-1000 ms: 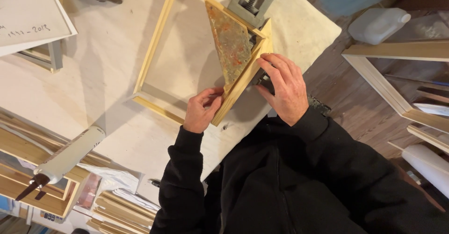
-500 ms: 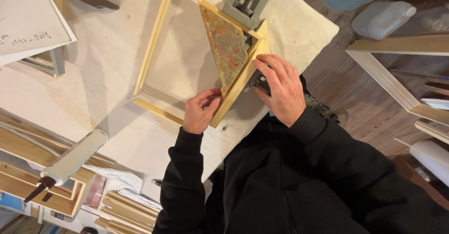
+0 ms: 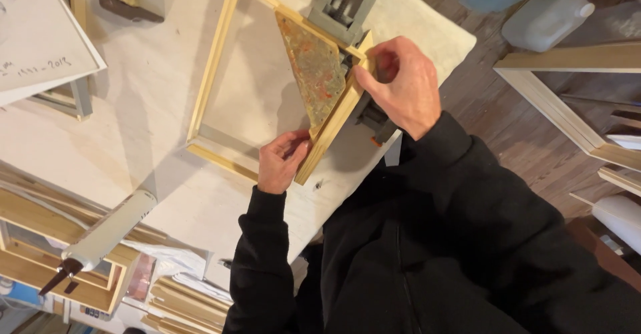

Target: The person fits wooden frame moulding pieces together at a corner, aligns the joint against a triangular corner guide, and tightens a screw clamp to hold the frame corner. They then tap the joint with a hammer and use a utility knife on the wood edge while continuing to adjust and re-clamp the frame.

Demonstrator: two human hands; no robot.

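Here we have a pale wooden frame (image 3: 212, 90) lying flat on the white worktable (image 3: 120, 154), its near corner seated in a grey corner clamp (image 3: 347, 4). Our left hand (image 3: 280, 164) pinches the lower end of the loose frame rail (image 3: 334, 124), fingers closed on it. Our right hand (image 3: 400, 84) presses down at the rail's upper end, by the clamp, fingers curled over the wood. A mottled triangular plate (image 3: 314, 70) sits inside that corner, touching the rail. Away to the left lie a hammer (image 3: 130, 4) and a caulking gun (image 3: 100, 237). We judge the main risk to be the mitre slipping: uneven pressure from either hand could walk the rail off its joint line and leave a gap. The rail's lower end overhangs no support that we can see, so it could also tip
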